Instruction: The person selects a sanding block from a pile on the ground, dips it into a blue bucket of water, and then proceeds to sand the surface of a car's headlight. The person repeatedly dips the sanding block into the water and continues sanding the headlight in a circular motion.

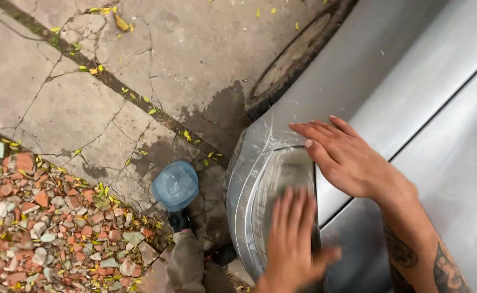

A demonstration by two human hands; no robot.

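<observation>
A person's two bare hands press on the front corner of a silver metal car body (390, 70), seen from above over cracked concrete ground. The left hand (292, 239), blurred, lies with fingers stretched out and close together, palm down on the clear curved headlamp cover (260, 179) at the car's corner; whether anything sits under the palm cannot be told. The right hand (344, 154), its forearm tattooed, rests flat and unclenched just beyond it, fingertips pointing along the thin seam where the lamp meets the silver panel. The two hands are near each other but apart, neither one closed around anything. Streaks mark the lamp and the metal around it. A dark rubber tyre (295, 54) shows past the wing, with a wet patch on the concrete beside it. Below the lamp, on the ground, stands a round pale blue plastic tub (175, 185), next to the person's dark shoe (180, 220) and khaki trouser leg. Broken red brick rubble (43, 228) and yellow leaves cover the lower left.
</observation>
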